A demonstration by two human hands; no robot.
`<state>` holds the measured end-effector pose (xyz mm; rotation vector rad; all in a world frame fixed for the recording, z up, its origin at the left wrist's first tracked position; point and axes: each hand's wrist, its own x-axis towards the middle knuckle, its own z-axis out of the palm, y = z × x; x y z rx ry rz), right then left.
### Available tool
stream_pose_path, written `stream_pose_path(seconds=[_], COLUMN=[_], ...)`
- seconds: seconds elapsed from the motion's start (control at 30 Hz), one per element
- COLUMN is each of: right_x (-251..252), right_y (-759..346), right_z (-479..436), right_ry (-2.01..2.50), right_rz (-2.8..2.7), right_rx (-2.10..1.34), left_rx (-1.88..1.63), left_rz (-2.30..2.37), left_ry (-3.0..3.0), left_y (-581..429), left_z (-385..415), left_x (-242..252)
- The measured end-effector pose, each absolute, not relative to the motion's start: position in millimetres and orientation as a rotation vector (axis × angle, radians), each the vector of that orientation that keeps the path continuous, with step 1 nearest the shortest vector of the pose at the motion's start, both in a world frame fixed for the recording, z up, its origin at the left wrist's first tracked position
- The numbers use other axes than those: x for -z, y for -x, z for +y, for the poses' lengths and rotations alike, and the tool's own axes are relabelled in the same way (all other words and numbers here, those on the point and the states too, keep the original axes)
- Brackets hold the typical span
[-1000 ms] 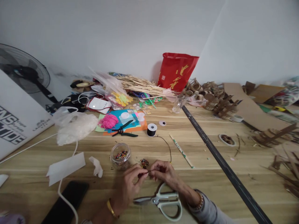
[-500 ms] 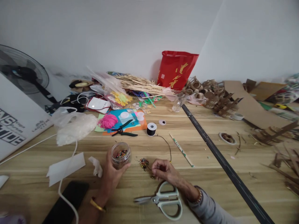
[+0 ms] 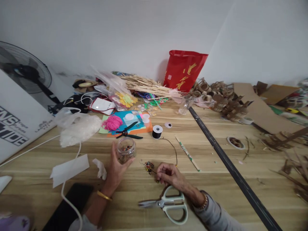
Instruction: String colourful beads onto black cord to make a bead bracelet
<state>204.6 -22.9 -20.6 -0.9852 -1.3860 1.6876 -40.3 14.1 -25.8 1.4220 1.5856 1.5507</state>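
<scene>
My left hand is wrapped round a clear jar with small coloured beads in its bottom. To the right, my right hand pinches a thin black cord between thumb and forefinger. Beside those fingertips lies a small heap of multicoloured beads on the table. More black cord runs from a white-ended spool down towards the right hand. Just below the right hand rest scissors with pale green handles, their blades pointing left.
Pliers and pink yarn lie on coloured paper beyond the jar. A green-marked stick is right of the cord. A white cable crosses the left side over a black phone-like slab. A red bag stands by the wall.
My left hand has moved the jar slightly away from me, towards the pliers. My right hand stays almost in place, still pinching the cord. The view has shifted a little.
</scene>
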Motion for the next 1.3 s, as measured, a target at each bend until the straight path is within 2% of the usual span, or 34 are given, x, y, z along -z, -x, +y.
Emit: stream_pose_path(seconds=[0.13,0.2,0.3,0.47,0.6,0.87,1.3], right_x=[22.7,22.5,19.3,12.5,9.4,10.0,7.7], right_y=[-204.5,-203.6,-202.0,-202.1,-201.7,-200.2,-198.2], right_z=[-22.7,-22.7,-22.9,-22.8,-22.3,-22.3,-21.7], right_ry=[0.961,0.937,0.887,0.84,0.837,0.888,0.982], right_rz=[-1.36,-1.338,-1.302,-1.296,-1.308,-1.343,-1.491], right_rx=[-1.747,-1.763,-1.766,-1.745,-1.706,-1.671,-1.654], left_rx=[-1.877,-1.887,-1.506,-0.922,-0.743,-0.764,-0.869], left_rz=[1.686,1.62,1.391,1.114,1.07,1.069,1.029], left_ry=[-1.552,-1.664,-1.822,-1.672,-1.668,-1.776,-1.353], left_y=[38.3,33.4,19.1,-9.8,-23.8,-25.3,-14.5], left_z=[-6.9,-17.9,-29.2,-31.3,-32.5,-36.5,-20.6], left_x=[9.1,-1.2,-8.7,3.7,10.7,15.4,15.2])
